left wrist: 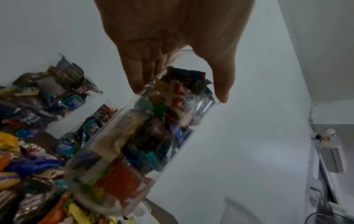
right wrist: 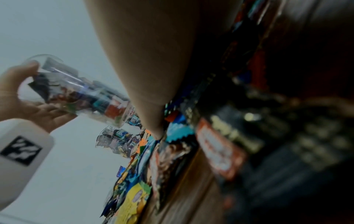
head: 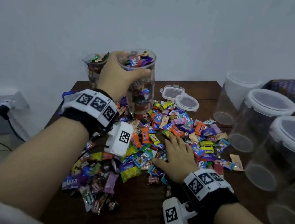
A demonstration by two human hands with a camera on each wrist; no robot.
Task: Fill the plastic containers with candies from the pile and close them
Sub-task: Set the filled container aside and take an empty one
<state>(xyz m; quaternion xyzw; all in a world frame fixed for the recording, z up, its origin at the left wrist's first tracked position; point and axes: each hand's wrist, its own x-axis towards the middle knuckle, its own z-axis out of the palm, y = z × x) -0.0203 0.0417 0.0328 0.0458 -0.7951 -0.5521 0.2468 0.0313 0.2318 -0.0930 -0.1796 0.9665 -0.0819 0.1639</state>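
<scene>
Holding a full jar [head: 138, 78] near its rim, upper centre of the head view, the left hand [head: 118, 76] wraps thumb and fingers round it, tilted above the pile [head: 157, 139]. The right hand [head: 176, 156] lies flat, fingers spread, on the candies at centre. Another filled jar [head: 93, 65] stands behind — neither shows a lid. Two lids [head: 181, 97] lie loose at the pile's far edge. Empty jars [head: 259, 119] line the right side, so most filling and all closing of full jars seems left.
</scene>
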